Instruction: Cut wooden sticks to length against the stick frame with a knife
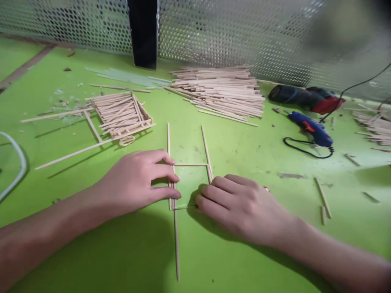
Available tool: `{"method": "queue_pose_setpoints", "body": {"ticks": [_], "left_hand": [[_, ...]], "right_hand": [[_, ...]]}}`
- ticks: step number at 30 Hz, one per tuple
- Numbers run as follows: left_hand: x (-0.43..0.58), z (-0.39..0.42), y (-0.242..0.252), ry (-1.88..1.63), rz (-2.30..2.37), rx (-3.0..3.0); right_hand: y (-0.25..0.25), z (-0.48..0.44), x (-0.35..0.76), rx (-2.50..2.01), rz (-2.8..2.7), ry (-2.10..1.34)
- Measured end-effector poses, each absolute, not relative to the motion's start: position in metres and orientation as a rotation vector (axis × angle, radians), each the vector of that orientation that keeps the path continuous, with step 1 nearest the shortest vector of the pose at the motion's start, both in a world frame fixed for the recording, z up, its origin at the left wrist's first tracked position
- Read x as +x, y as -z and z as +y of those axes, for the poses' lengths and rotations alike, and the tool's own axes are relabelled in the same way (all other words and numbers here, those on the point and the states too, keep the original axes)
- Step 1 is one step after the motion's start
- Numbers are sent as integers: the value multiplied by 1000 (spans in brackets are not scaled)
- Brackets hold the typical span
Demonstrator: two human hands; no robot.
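Observation:
A small frame of thin wooden sticks (192,164) lies flat on the green table (232,252): two long uprights joined by a short crossbar, with a second short piece near my fingers. My left hand (137,179) pinches the left upright (168,142) between thumb and fingers. My right hand (241,205) rests on the lower end of the right upright (206,148), fingers curled and pressing down on it and the lower crossbar.
A big pile of loose sticks (220,91) lies at the back centre, a part-built stick structure (120,116) at the left. A blue glue gun (310,128) with its cord and a red-black tool (305,97) sit right. A perforated metal wall (244,32) closes the back.

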State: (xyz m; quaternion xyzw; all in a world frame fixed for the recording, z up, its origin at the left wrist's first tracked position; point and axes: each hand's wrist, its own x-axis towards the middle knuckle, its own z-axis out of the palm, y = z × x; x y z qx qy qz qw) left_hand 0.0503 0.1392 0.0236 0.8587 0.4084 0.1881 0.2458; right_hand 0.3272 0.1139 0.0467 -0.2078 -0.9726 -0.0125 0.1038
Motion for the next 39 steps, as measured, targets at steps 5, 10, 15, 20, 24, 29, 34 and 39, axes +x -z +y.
{"method": "queue_pose_setpoints", "body": {"ticks": [5,10,15,20,24,29,34,39], "left_hand": [[51,136,-17,-542,1083,2422],[51,134,-16,-586,1032,2437],[51,133,-17,-579,1039,2424],[50,133,-17,-568,1039,2412],[51,133,-17,-570,1036,2419],[51,134,-16,-591,1020,2423],[50,132,-16,-583,1028,2410],[50,132,-17,-567,1040,2411]], "right_hand": [[-50,112,323,-616,-2813,-43],[-53,109,326,-600,-2800,-107],[-52,109,330,-620,-2795,-129],[-51,110,329,-625,-2779,-149],[-50,109,327,-629,-2770,-143],[-50,108,329,-621,-2788,-132],[-51,108,329,-625,-2788,-131],[-52,109,327,-629,-2775,-146]]}}
